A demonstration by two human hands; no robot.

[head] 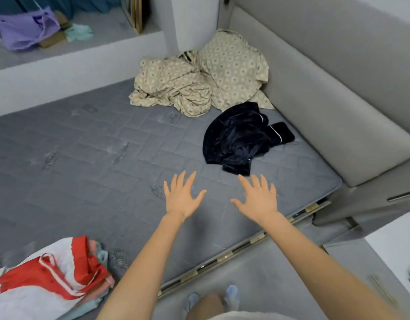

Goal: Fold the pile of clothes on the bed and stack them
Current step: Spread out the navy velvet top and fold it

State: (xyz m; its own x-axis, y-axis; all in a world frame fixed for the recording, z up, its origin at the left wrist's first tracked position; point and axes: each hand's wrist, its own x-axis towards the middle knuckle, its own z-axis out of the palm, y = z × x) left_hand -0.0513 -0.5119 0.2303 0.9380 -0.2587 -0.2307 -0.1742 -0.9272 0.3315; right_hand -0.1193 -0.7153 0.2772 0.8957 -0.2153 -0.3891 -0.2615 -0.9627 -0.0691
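A crumpled dark navy garment (238, 139) with thin white piping lies on the grey mattress (84, 146) near the right side. Behind it, in the far corner, sits a heap of beige patterned cloth (199, 79). At the near left a stack of folded clothes (51, 278) has a red and white piece on top. My left hand (180, 197) and my right hand (257, 197) hover palm down with fingers spread over the bare mattress, just short of the navy garment. Neither hand holds anything.
A padded grey headboard (326, 88) runs along the right. The mattress's near edge (234, 252) shows metal hinges, with my feet on the floor below. A ledge at the far left carries a purple bag (26, 31) and small items. A white cabinet (393, 241) stands at the right.
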